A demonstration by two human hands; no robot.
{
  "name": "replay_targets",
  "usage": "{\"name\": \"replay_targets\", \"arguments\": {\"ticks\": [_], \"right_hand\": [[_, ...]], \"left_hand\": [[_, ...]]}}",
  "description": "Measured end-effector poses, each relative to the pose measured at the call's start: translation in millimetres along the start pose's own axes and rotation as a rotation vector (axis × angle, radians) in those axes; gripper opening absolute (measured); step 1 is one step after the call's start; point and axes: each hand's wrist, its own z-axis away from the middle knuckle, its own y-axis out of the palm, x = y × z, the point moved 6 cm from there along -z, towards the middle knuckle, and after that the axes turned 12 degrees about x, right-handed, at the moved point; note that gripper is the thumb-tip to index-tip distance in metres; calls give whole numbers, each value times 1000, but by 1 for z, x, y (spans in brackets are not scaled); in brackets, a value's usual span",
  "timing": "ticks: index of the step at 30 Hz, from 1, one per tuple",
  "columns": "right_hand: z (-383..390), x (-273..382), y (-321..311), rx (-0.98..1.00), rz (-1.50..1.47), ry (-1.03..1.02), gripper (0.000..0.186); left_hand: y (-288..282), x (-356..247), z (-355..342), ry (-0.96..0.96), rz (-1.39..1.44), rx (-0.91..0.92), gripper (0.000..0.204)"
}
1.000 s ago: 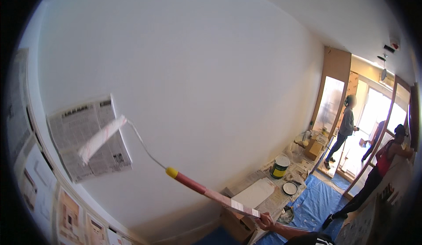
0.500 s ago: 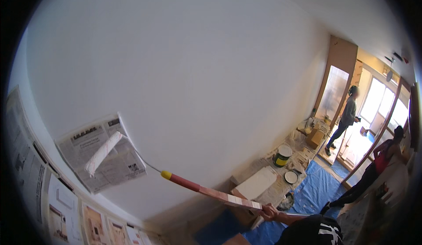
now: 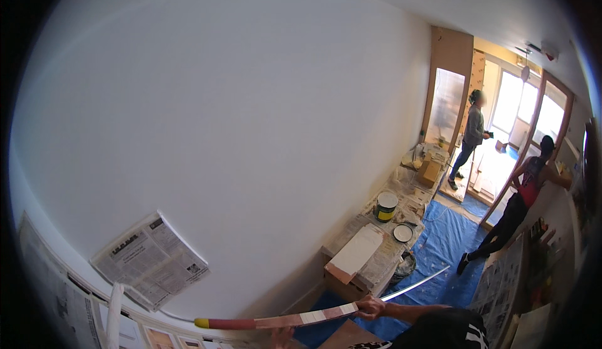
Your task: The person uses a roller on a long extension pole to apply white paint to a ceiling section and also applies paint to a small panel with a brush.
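Note:
My right hand [image 3: 371, 307] is closed around the long pole of a paint roller. The pole [image 3: 323, 314] has a reddish grip with a yellow tip at its far end, and its silvery length runs out behind my hand to the right. At the lower left is the white roller sleeve [image 3: 114, 317], beside the lower corner of a newspaper sheet [image 3: 152, 261] on the white wall. My left hand [image 3: 282, 337] shows at the lower edge, just under the pole, its fingers seemingly stretched up; whether it touches the pole is unclear.
A covered worktop [image 3: 401, 192] along the wall bears a paint bucket [image 3: 386, 208], a round lid [image 3: 402, 232], a white board [image 3: 357, 249] and a carton [image 3: 431, 168]. Blue sheeting [image 3: 439, 242] covers the floor. Two people [image 3: 473, 130] are at the right, one leaning on a wall.
The roller has dropped from over the newspaper to the lower left, and the pole lies flatter. My left hand has come into view. The view has shifted, so the room appears further left.

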Motion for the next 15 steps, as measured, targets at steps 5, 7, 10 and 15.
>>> {"name": "replay_targets", "arguments": {"ticks": [5, 7, 10, 15], "right_hand": [[-1, 4, -3, 27, 30, -45, 28], [-4, 3, -13, 64, 65, -11, 27], [-3, -5, -14, 155, 90, 65, 30], [-76, 56, -219, -398, 246, -16, 16]], "left_hand": [[13, -6, -3, 13, -53, 29, 47], [14, -10, -10, 14, -63, 13, 46], [9, -6, -15, -19, -12, -28, 46], [9, -54, -18, -98, 119, -70, 43]]}}
